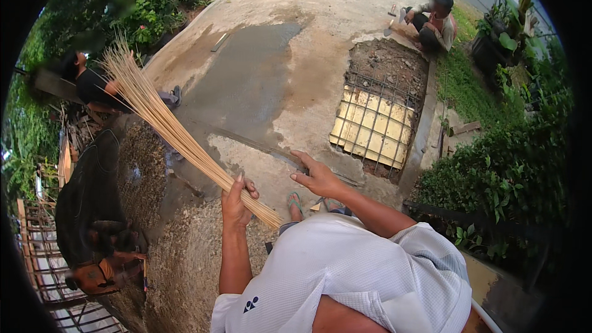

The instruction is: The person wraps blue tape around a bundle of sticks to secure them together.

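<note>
My left hand (238, 203) is wrapped round the lower part of a stick broom (176, 132), a long bundle of thin tan sticks. Its butt end comes out below my fist near my waist, and the loose tips fan out toward the upper left. Off to the right of the bundle, my right hand (316, 176) hangs in the air with its fingers apart and nothing in it. Beneath both hands lies rough concrete, with my sandalled feet (295, 202) on it.
Smooth wet cement (237, 77) covers a patch ahead. Right of it, a steel rebar grid (376, 117) lies over yellow panels in a pit. One person (435, 21) squats at the pit's far corner; another (95, 86) is at the left. Gravel (185, 253) and a black sheet (86, 191) lie left.
</note>
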{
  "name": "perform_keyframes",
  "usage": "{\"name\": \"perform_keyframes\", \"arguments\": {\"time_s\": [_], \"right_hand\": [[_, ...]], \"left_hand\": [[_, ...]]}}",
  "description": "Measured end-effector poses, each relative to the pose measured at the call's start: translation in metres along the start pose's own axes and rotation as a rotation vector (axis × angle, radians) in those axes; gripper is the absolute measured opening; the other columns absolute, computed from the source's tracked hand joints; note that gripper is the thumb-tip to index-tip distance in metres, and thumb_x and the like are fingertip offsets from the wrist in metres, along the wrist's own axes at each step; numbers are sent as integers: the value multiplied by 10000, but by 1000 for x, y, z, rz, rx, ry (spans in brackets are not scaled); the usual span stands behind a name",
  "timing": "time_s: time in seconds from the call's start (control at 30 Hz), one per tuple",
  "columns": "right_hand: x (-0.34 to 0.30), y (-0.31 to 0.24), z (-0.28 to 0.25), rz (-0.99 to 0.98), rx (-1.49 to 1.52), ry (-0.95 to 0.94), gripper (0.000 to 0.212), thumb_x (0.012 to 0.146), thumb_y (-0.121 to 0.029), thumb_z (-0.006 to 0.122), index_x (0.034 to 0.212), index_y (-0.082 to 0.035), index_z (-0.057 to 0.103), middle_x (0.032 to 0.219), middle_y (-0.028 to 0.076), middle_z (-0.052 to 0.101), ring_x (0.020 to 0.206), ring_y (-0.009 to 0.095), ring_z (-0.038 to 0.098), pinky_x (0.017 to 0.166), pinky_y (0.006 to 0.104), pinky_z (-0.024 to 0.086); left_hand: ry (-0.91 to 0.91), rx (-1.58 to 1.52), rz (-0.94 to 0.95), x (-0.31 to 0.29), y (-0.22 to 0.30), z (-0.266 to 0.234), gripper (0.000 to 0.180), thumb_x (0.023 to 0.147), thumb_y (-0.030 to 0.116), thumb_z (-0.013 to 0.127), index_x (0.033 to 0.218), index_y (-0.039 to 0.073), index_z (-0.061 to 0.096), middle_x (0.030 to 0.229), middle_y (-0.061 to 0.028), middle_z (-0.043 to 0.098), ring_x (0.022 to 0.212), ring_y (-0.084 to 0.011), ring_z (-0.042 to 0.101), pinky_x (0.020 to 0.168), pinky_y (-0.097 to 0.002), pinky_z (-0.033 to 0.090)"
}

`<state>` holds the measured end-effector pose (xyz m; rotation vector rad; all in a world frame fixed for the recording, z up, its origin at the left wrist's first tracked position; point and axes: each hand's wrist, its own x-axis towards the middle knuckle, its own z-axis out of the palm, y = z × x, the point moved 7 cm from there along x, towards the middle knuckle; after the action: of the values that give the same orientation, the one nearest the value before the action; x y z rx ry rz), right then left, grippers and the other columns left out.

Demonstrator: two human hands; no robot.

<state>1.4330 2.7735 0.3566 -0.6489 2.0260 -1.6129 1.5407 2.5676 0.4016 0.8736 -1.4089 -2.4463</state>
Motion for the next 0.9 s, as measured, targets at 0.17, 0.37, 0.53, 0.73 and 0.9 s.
{"name": "perform_keyframes", "arguments": {"time_s": [0.17, 0.37, 0.53, 0.73, 0.9], "right_hand": [[-1, -10, 19, 62, 143, -414, 672, 953, -495, 665, 1490, -133, 485, 1296, 178, 577, 1196, 306, 560, 971, 431, 473], [-5, -24, 58, 122, 68, -637, 845, 861, -661, 686, 1309, 51, 603, 1258, 246, 628, 1198, 364, 596, 958, 435, 490], [-9, -42, 76, 101, -211, -890, 852, 775, -617, 773, 1262, 66, 621, 1101, 254, 682, 1022, 355, 661, 885, 416, 506], [-2, -21, 68, 0, 182, -1005, 865, 828, -563, 760, 1367, 77, 538, 1304, 214, 601, 1195, 275, 564, 1022, 375, 427], [-8, -27, 97, 66, 99, -1019, 889, 903, -686, 617, 1374, 64, 547, 1295, 176, 610, 1229, 280, 536, 1060, 376, 394]], "left_hand": [[-44, -277, 75, 14, -1, -4, 237, 1022, 275, 624, 868, 118, 537, 855, -60, 608, 770, -162, 600, 702, -327, 523], [-70, -407, 74, 14, -10, 6, 262, 1038, 297, 599, 847, 134, 525, 943, -32, 595, 914, -174, 591, 835, -356, 530], [-24, -383, 97, 4, -24, 3, 234, 1038, 292, 592, 910, 100, 556, 918, -34, 615, 951, -186, 620, 946, -365, 521], [-130, -347, 91, -14, -20, 9, 298, 1051, 314, 575, 828, 130, 501, 754, 0, 512, 770, -139, 534, 817, -348, 493], [-202, -292, 133, -24, -18, 6, 363, 1083, 339, 513, 779, 147, 464, 671, 29, 410, 617, -95, 435, 670, -306, 446]]}}
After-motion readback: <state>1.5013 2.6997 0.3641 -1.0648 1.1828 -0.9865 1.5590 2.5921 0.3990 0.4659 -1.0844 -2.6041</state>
